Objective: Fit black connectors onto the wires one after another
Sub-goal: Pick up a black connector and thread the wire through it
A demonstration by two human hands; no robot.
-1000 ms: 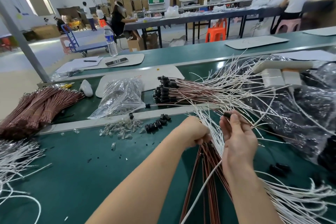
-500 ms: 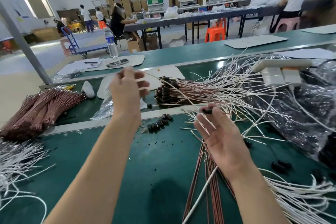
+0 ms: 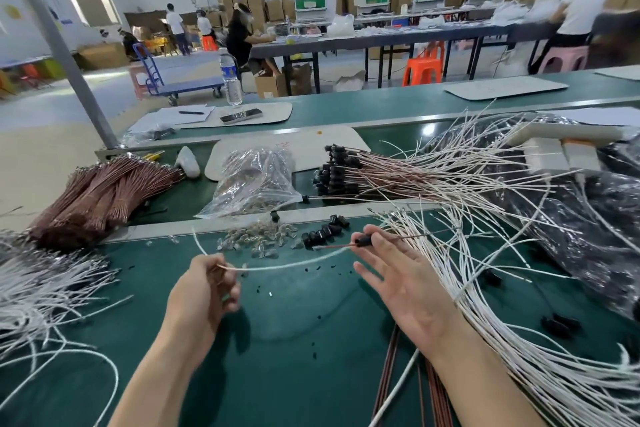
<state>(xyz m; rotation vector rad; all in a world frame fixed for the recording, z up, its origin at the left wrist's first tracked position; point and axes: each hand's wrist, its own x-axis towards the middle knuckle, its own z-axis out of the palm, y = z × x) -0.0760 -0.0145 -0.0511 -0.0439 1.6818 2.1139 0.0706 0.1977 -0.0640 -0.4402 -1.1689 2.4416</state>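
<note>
In the head view, a white wire (image 3: 287,265) is being pinched by the curled left hand (image 3: 204,288), at 9 o'clock of the right hand (image 3: 398,279), by which a black connector (image 3: 363,240) is being pinched, the other fingers splayed. Slippage is probably being risked by so light a pinch, and snagging by the wire bundle (image 3: 485,288) at 3 o'clock.

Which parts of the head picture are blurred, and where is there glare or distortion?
Head view: the left hand pinching the white wire is softly motion-blurred, the person in white at far right is smeared; lamp glare sits on the green table and glints on the clear bag; wide-angle distortion tilts the grey post.
</note>
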